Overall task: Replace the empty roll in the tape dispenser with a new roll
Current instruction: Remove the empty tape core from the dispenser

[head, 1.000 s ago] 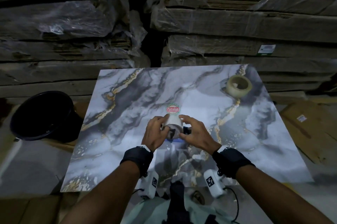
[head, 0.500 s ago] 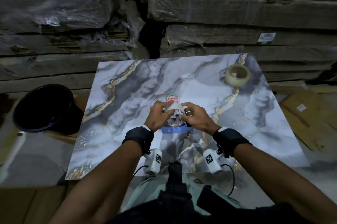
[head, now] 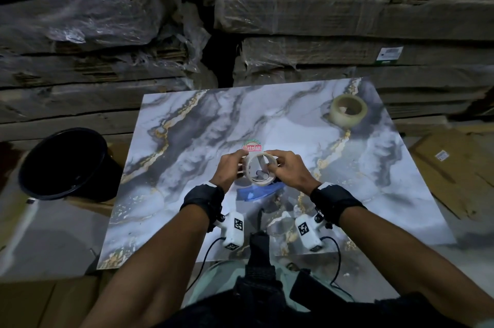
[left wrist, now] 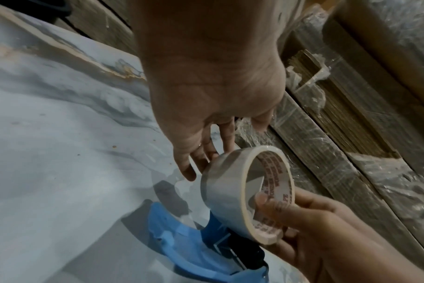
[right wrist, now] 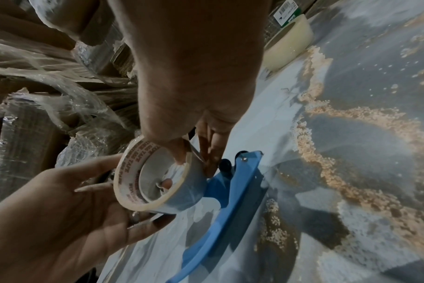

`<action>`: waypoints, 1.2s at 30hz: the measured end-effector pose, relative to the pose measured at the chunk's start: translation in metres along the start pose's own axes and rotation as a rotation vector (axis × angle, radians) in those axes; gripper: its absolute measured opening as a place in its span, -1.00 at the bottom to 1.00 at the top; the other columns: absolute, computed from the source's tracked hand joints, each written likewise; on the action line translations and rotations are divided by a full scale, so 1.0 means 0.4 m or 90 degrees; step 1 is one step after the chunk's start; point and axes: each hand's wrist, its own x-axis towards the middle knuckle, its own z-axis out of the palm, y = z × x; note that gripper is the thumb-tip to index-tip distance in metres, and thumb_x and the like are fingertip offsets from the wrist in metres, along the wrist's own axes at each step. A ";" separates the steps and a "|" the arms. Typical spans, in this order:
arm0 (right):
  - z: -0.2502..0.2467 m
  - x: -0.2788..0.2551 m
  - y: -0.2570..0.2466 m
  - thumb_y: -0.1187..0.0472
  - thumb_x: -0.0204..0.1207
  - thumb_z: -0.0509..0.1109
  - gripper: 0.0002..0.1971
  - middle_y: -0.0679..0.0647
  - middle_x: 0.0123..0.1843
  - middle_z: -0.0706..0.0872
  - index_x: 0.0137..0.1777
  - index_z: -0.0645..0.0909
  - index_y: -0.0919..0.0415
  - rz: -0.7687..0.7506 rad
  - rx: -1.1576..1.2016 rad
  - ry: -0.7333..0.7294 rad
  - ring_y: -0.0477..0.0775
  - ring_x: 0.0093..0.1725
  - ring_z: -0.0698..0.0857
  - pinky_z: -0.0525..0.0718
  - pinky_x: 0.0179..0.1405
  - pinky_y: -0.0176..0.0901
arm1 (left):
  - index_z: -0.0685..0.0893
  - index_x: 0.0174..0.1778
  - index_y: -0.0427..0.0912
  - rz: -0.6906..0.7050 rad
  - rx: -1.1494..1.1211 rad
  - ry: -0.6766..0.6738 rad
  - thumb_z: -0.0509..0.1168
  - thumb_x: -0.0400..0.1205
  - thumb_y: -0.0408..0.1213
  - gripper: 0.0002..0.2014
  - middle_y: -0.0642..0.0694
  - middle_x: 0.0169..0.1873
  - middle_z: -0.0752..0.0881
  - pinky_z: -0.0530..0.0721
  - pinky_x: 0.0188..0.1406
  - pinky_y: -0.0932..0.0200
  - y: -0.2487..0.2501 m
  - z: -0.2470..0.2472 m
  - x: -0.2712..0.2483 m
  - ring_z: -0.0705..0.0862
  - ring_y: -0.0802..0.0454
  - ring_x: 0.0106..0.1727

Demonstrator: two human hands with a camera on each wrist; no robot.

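Note:
A thin, nearly bare tape roll (head: 260, 170) with red print inside its core is held between both hands just above the table. My left hand (head: 236, 167) curls round its left side; in the right wrist view the left hand's fingers (right wrist: 143, 216) cradle it from beneath. My right hand (head: 275, 164) pinches the rim, thumb (right wrist: 179, 151) inside the core and fingers outside. The blue tape dispenser (head: 258, 191) lies on the marble-patterned table (head: 187, 140) right under the roll (left wrist: 230, 191). Whether they still touch is unclear. A full, pale tape roll (head: 347, 111) stands at the table's far right corner.
A black bucket (head: 66, 162) sits on the floor left of the table. Plastic-wrapped stacks of cardboard (head: 347, 20) rise directly behind the table. Flattened cardboard (head: 454, 167) lies on the floor to the right. A round red sticker (head: 252, 146) is just beyond my hands.
The roll, upright on the dispenser between my hands a second ago, is now tipped with its open core facing me, and more of the blue dispenser shows below it.

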 end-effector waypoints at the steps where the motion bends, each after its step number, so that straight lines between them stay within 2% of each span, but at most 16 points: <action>1: -0.003 0.003 0.001 0.19 0.50 0.58 -0.67 -0.04 0.06 0.92 0.28 0.82 0.04 0.005 -0.003 0.002 -0.12 -0.02 0.89 0.83 0.10 -0.03 | 0.76 0.11 -0.26 -0.018 -0.021 0.002 0.29 0.71 -0.19 -0.76 -0.22 -0.18 0.74 0.69 -0.15 0.11 0.002 0.002 0.000 0.70 -0.15 -0.17; 4: -0.014 0.005 -0.002 0.19 0.44 0.63 -0.66 -0.07 0.07 0.92 0.22 0.84 0.00 0.008 -0.008 -0.001 -0.12 0.01 0.87 0.82 0.10 -0.05 | 0.74 0.26 -0.33 -0.039 -0.028 0.007 0.22 0.71 -0.45 -0.73 -0.28 -0.09 0.75 0.71 -0.14 0.09 -0.001 0.001 0.002 0.70 -0.18 -0.14; 6: -0.020 0.005 -0.005 0.20 0.42 0.64 -0.65 -0.09 0.09 0.91 0.21 0.85 -0.01 0.008 -0.001 -0.006 -0.11 0.03 0.86 0.82 0.11 -0.06 | 0.74 0.27 -0.33 -0.046 -0.024 0.015 0.17 0.69 -0.55 -0.68 -0.26 -0.09 0.77 0.73 -0.11 0.06 -0.007 -0.001 0.011 0.71 -0.20 -0.11; 9: -0.027 0.007 -0.004 0.20 0.41 0.64 -0.65 -0.11 0.09 0.91 0.21 0.86 -0.02 0.003 0.007 -0.024 -0.17 0.02 0.85 0.82 0.08 -0.10 | 0.75 0.23 -0.29 -0.046 -0.020 0.019 0.11 0.68 -0.59 -0.64 -0.22 -0.13 0.79 0.73 -0.20 0.11 -0.007 0.000 0.017 0.71 -0.16 -0.15; 13: -0.043 0.008 0.004 0.12 0.35 0.70 -0.58 -0.04 0.00 0.92 0.25 0.83 -0.06 0.013 0.023 -0.063 -0.18 0.00 0.86 0.83 0.09 -0.13 | 0.74 0.18 -0.29 -0.037 -0.011 0.020 0.09 0.67 -0.64 -0.63 -0.23 -0.17 0.77 0.73 -0.32 0.15 -0.012 -0.001 0.016 0.69 -0.13 -0.25; 16: -0.051 0.000 0.005 0.21 0.36 0.69 -0.58 0.00 -0.04 0.92 0.25 0.83 0.01 0.013 0.034 -0.073 -0.07 0.00 0.87 0.82 0.04 -0.11 | 0.75 0.11 -0.30 -0.023 -0.012 0.008 0.10 0.66 -0.65 -0.65 -0.28 -0.11 0.77 0.70 -0.27 0.12 -0.023 -0.001 0.022 0.67 -0.17 -0.21; 18: -0.054 -0.005 0.007 0.26 0.37 0.66 -0.62 0.07 -0.09 0.91 0.20 0.83 0.05 0.019 0.047 -0.081 -0.03 -0.05 0.86 0.82 0.00 -0.07 | 0.74 0.15 -0.35 -0.018 -0.020 0.005 0.10 0.67 -0.66 -0.66 -0.29 -0.09 0.77 0.71 -0.20 0.11 -0.030 -0.001 0.022 0.69 -0.17 -0.17; 22: -0.058 -0.007 0.018 0.40 0.26 0.65 -0.60 0.22 -0.08 0.87 0.11 0.80 0.12 0.029 0.068 -0.117 -0.06 -0.21 0.75 0.83 0.00 0.06 | 0.68 0.32 -0.49 -0.014 -0.021 0.002 0.11 0.69 -0.69 -0.64 -0.03 -0.38 0.79 0.70 -0.08 0.15 -0.040 -0.006 0.013 0.67 -0.05 -0.18; 26: -0.071 -0.009 0.022 0.38 0.19 0.70 -0.55 0.23 -0.12 0.83 0.12 0.79 0.15 0.027 0.079 -0.152 -0.03 -0.21 0.74 0.82 0.00 0.07 | 0.69 0.32 -0.54 0.014 -0.006 0.015 0.13 0.71 -0.66 -0.67 -0.26 -0.03 0.77 0.72 -0.01 0.18 -0.046 -0.005 0.006 0.67 -0.11 -0.03; 28: -0.084 -0.011 0.027 0.36 0.18 0.74 -0.53 0.16 -0.16 0.82 0.12 0.78 0.12 0.024 0.084 -0.179 -0.01 -0.21 0.75 0.81 -0.03 0.03 | 0.68 0.33 -0.55 0.024 0.000 0.024 0.13 0.73 -0.66 -0.68 -0.33 0.09 0.75 0.75 -0.03 0.24 -0.049 -0.002 0.002 0.69 -0.12 0.05; 30: -0.098 -0.016 0.033 0.34 0.17 0.78 -0.52 0.07 -0.17 0.82 0.10 0.78 0.10 0.022 0.084 -0.203 -0.01 -0.21 0.77 0.81 -0.02 0.02 | 0.68 0.33 -0.56 0.035 0.003 0.030 0.12 0.73 -0.66 -0.67 -0.33 0.12 0.75 0.77 -0.05 0.29 -0.051 0.000 -0.004 0.68 -0.13 0.09; 33: -0.122 -0.031 0.035 0.31 0.18 0.80 -0.52 0.12 -0.13 0.84 0.10 0.79 0.11 0.025 0.092 -0.213 -0.02 -0.15 0.78 0.81 0.01 0.07 | 0.70 0.32 -0.54 0.051 0.028 0.030 0.13 0.73 -0.65 -0.67 -0.30 0.10 0.75 0.75 -0.05 0.30 -0.059 -0.003 -0.016 0.67 -0.11 0.07; 36: -0.157 -0.051 0.038 0.35 0.25 0.79 -0.55 0.13 -0.10 0.84 0.14 0.77 0.21 0.041 0.152 -0.200 -0.04 -0.11 0.76 0.75 -0.05 -0.05 | 0.74 0.30 -0.50 0.079 0.075 0.028 0.18 0.72 -0.63 -0.69 -0.26 0.04 0.76 0.67 -0.10 0.37 -0.077 -0.012 -0.028 0.64 -0.04 -0.04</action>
